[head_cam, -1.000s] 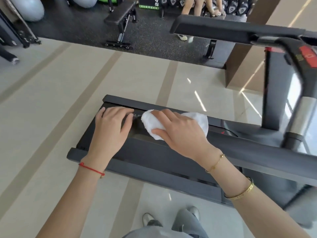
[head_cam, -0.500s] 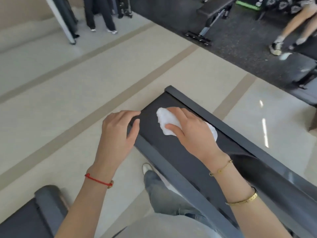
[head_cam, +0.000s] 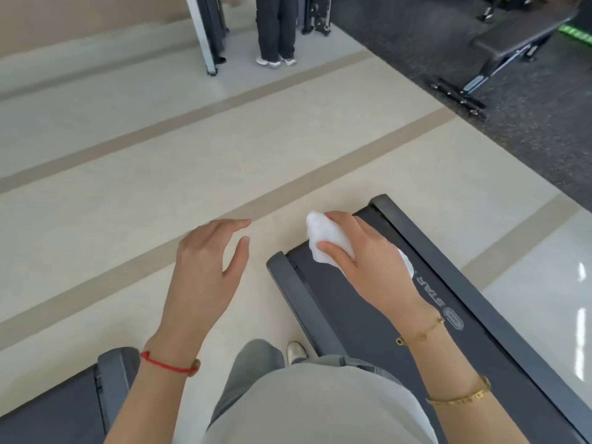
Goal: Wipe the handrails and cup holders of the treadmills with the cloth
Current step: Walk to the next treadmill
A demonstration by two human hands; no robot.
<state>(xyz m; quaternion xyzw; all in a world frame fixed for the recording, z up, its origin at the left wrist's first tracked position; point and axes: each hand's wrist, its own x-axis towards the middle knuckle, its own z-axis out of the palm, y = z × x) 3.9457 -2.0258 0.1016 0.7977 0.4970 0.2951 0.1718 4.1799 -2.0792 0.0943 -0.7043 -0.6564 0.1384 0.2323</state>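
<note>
My right hand (head_cam: 368, 264) grips a bunched white cloth (head_cam: 326, 243) over the rear end of a dark grey treadmill deck (head_cam: 378, 322), near its end corner. My left hand (head_cam: 208, 267) hovers over the pale floor to the left of the deck, fingers relaxed and spread, holding nothing. A second treadmill deck (head_cam: 64, 402) shows at the bottom left. No handrail or cup holder is in view.
My legs and a shoe (head_cam: 296, 350) stand between the two decks. A person (head_cam: 277, 30) stands at the far end beside a machine frame (head_cam: 208, 33). A weight bench (head_cam: 499, 56) sits on dark rubber flooring at the top right.
The view has swung left and away from the treadmill console. My left hand has come off the deck and now hangs over the floor. My right hand with the cloth has slid to the deck's end.
</note>
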